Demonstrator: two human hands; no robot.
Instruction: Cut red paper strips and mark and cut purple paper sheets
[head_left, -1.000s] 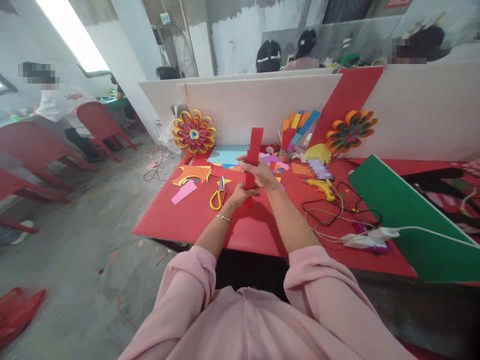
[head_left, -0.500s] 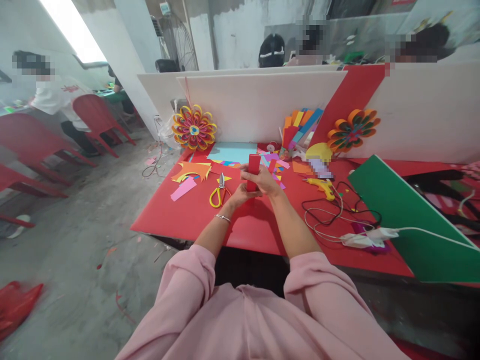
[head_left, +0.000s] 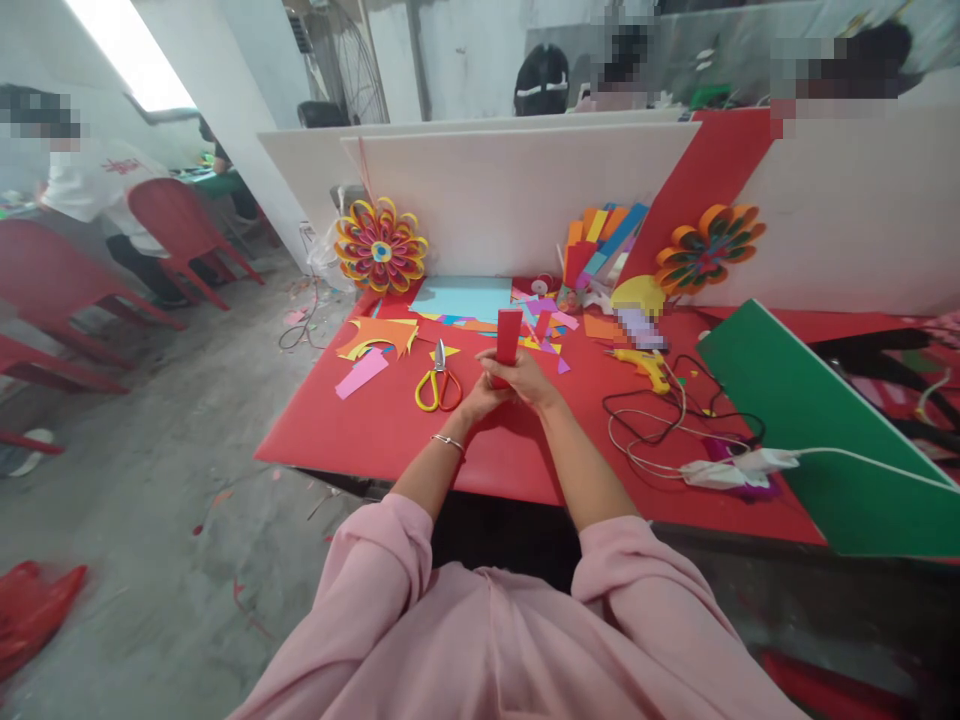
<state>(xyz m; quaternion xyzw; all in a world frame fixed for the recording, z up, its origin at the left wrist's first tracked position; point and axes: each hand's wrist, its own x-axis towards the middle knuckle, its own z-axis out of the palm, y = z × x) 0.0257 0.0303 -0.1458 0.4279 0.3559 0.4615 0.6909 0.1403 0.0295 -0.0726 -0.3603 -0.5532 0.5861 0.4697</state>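
Left hand (head_left: pixel 484 402) closes around the lower part of a red paper strip (head_left: pixel 509 338); a thin bracelet (head_left: pixel 448 440) sits on that wrist. Right hand (head_left: pixel 526 378) grips the same strip just above, fingers wrapped across it. Strip stands roughly upright between the hands, over the red tabletop (head_left: pixel 322 430); its bottom end is hidden by the fingers. Scissors (head_left: pixel 439 388) with one yellow and one red handle lie near the left hand, blades pointing away. Beyond them: a pink paper piece (head_left: pixel 361 374) and orange cut paper (head_left: pixel 367 332). Pale blue sheet (head_left: pixel 465 296) lies farther back. To the right: yellow glue gun (head_left: pixel 643 368), near tangled cables (head_left: pixel 637 432).
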